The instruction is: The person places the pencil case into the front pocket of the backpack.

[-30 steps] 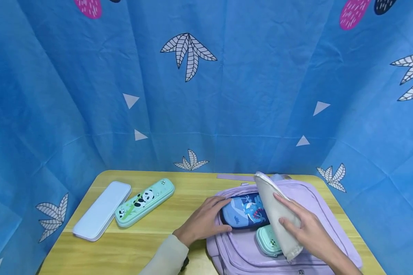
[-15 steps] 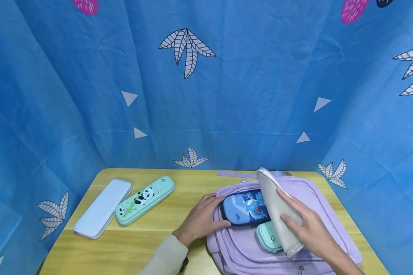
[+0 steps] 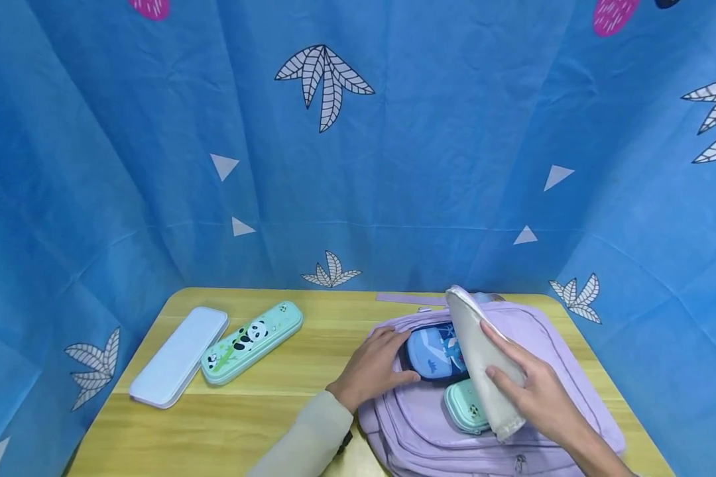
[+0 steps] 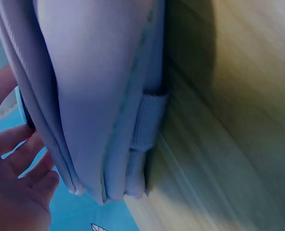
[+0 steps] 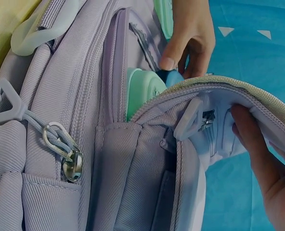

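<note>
A lilac backpack (image 3: 561,364) lies on the table with its front pocket unzipped. My right hand (image 3: 534,391) grips the pocket's pale flap (image 3: 483,364) between thumb and fingers, and the right wrist view shows the thumb on the flap's inner side. My left hand (image 3: 377,368) holds the near end of a blue pencil case (image 3: 429,354) with a dinosaur print, thumb and fingers on opposite edges. Its far end is hidden behind the flap. A mint green pencil case (image 3: 467,406) sits in the pocket beside it, partly covered by the flap.
On the table's left lie a pale blue-white case (image 3: 179,358) and a mint panda pencil case (image 3: 252,343), side by side. A blue printed curtain (image 3: 429,165) stands behind the wooden table (image 3: 262,424). A zipper pull (image 5: 72,163) hangs on the backpack's side.
My left hand has moved right, sliding the blue pencil case further under the flap, so less of its print shows. My right hand keeps the flap raised.
</note>
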`<state>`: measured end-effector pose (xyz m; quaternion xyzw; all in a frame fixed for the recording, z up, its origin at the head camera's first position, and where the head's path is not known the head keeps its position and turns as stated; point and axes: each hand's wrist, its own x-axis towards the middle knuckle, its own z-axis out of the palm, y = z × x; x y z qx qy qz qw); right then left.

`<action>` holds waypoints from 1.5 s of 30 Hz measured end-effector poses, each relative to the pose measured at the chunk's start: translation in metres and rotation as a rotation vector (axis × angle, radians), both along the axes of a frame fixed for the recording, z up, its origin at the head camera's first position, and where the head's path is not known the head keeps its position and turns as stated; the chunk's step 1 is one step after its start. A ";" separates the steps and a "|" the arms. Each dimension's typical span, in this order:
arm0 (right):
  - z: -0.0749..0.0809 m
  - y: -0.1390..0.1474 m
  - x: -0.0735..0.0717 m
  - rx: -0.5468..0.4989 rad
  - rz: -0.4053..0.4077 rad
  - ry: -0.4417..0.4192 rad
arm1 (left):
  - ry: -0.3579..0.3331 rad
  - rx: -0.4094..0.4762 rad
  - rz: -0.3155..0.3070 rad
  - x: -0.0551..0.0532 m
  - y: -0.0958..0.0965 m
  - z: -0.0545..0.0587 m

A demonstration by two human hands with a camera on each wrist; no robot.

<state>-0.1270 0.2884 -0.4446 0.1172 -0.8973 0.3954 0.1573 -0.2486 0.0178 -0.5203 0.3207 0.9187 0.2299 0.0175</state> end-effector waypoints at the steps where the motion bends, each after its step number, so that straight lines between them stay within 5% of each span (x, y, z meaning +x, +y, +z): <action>1: 0.000 0.000 0.000 -0.001 0.001 0.002 | 0.007 -0.007 -0.002 0.000 0.002 0.000; 6: -0.002 0.000 0.001 0.003 0.013 0.016 | 0.037 -0.024 -0.017 0.003 0.018 -0.002; 19: -0.002 -0.003 -0.004 -0.012 0.044 0.043 | 0.257 -0.144 0.004 -0.001 0.048 -0.003; 30: -0.002 -0.004 -0.005 -0.036 -0.009 0.004 | 0.245 -0.122 -0.003 -0.005 0.063 -0.005; 39: -0.006 0.001 -0.006 -0.106 -0.148 -0.135 | 0.182 -0.086 -0.017 -0.008 0.054 -0.007; 45: -0.006 0.002 -0.008 -0.114 -0.150 -0.164 | 0.177 -0.019 -0.002 -0.011 0.033 -0.003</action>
